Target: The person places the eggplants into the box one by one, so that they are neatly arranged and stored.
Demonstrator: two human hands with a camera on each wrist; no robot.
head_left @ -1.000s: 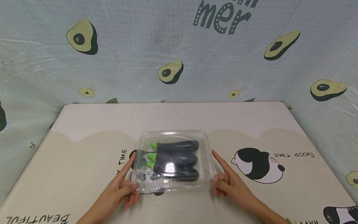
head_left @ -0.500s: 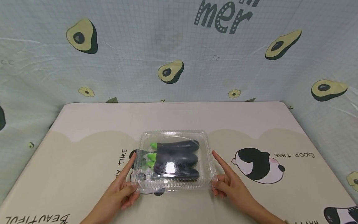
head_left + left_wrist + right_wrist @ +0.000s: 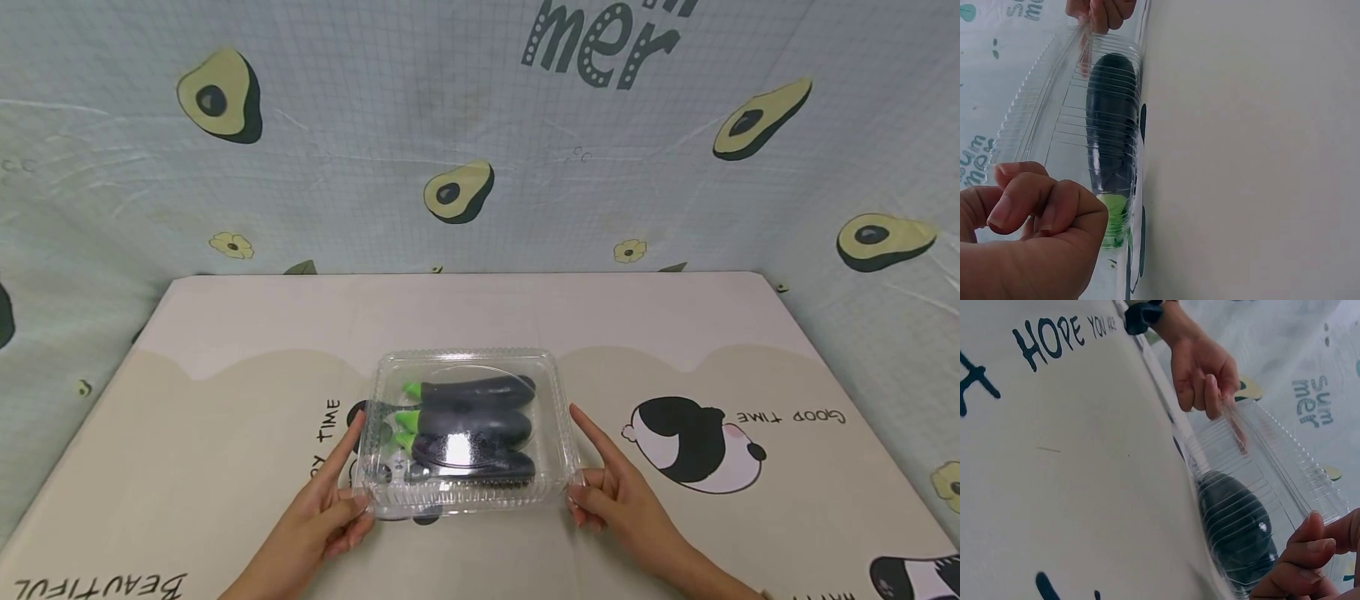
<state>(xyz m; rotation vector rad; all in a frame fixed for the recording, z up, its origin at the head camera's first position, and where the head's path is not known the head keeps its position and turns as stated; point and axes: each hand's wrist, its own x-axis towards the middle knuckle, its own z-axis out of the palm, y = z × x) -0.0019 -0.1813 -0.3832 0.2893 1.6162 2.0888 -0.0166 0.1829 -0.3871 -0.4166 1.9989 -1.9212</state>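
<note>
A clear plastic clamshell container (image 3: 558,450) sits on the table in the head view, its lid down over dark purple eggplants (image 3: 476,425). Three green stem ends point left; glare covers part of the front. My left hand (image 3: 322,508) pinches the rim near the front left corner between thumb and curled fingers, index finger stretched along the side. On the opposite side my right hand (image 3: 618,496) pinches the front right corner likewise, its index finger straight. In the left wrist view an eggplant (image 3: 1112,125) shows through the ribbed wall, and the rim flange sticks out above it.
The table (image 3: 225,433) wears a cream cover printed with cartoon dogs (image 3: 697,442) and lettering. Behind and at both sides hangs a pale curtain (image 3: 337,167) with avocado prints, close to the table's far edge.
The fingers under my left hand have curled inward since a second ago, and that forearm has shifted slightly right. The container, the eggplants and my right hand stay almost where they were.
</note>
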